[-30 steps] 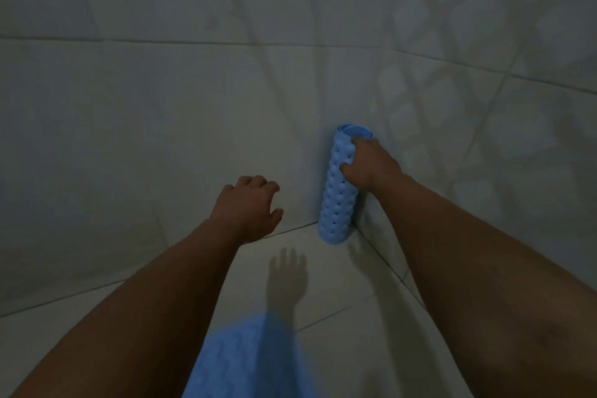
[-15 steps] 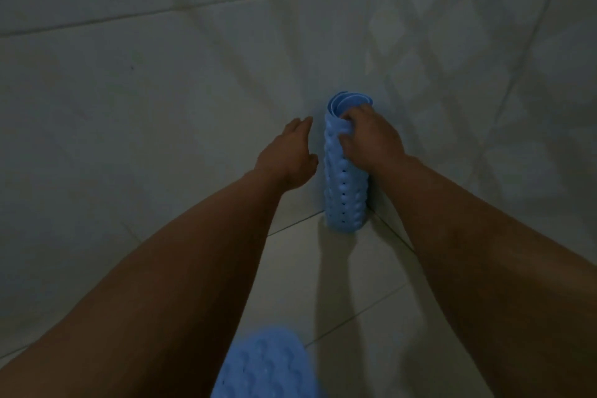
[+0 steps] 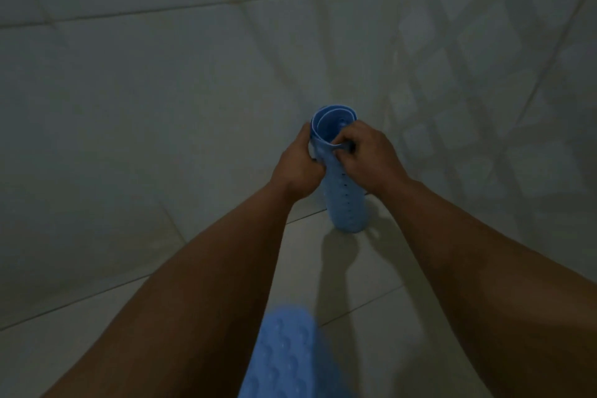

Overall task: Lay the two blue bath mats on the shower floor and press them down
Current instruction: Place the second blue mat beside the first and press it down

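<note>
Rolled mat [image 3: 346, 200]: a blue bath mat was seen rolled into a tube and stood on end in the corner, its lower end resting on the shower floor [image 3: 381, 317] where the two tiled walls met. The open top was turned toward the camera, and the coiled layers inside could be made out. Rows of small holes were seen down its side.

Left hand [image 3: 298, 161]: it was wrapped around the left side of the roll near the top, fingers curled behind the tube and the thumb laid on the near face. The roll was gripped.

Right hand [image 3: 368, 155]: it was closed on the loose outer edge of the roll just below the rim, the edge pinched between thumb and fingers. Both hands were set nearly touching each other across the top of the tube.

Second mat [image 3: 284, 362]: another blue mat was seen at the bottom edge of the view, between the two forearms, its raised bumps visible; it was blurred and cut off by the frame, and whether it lay flat on the floor could not be told.

Tiled walls [image 3: 145, 107]: pale tiles with dark grout lines were seen behind the roll, the right-hand wall crossed by a lattice of shadow.

Light: the scene was dim throughout.
</note>
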The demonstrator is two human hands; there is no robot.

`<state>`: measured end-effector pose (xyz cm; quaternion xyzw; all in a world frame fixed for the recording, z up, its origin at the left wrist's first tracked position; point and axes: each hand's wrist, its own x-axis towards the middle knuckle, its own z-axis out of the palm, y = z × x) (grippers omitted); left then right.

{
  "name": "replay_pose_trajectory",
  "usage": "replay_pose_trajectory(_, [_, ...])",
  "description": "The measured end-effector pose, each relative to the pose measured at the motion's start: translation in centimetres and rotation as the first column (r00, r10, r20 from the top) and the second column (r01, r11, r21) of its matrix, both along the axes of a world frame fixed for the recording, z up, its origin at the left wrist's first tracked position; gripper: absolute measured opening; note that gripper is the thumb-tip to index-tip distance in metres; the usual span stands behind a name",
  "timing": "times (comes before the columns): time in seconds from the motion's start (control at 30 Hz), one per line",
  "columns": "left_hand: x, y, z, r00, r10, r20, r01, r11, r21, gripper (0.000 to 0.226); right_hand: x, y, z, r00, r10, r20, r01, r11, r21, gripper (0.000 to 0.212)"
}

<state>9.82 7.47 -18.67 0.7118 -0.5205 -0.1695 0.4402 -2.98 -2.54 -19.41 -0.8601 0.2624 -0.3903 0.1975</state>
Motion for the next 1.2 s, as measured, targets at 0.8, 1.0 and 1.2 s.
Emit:
replay_pose_trajectory(0.8, [16.5,39.2,5.9,0.874,0.38,0.303,-0.438,0.885,0.155,0.079,18.1,33.1,11.9,0.721,0.254,-0.645,-0.447,0.881,-0.153,0.033])
replay_pose_trajectory(1.0, [16.5,44.6,7.9,0.9,0.355,0.252,-0.409,0.887,0.212,0.023,19.5,39.7,15.2,0.571,0.2,-0.796,-0.489,0.862,-0.133,0.038])
replay_pose_trajectory(1.2, [15.5,47.8,8.4,0.879,0.326,0.349,-0.41,0.89,0.2,0.021,19.5,41.9,15.1,0.531,0.169,-0.83,-0.549,0.815,-0.185,0.022])
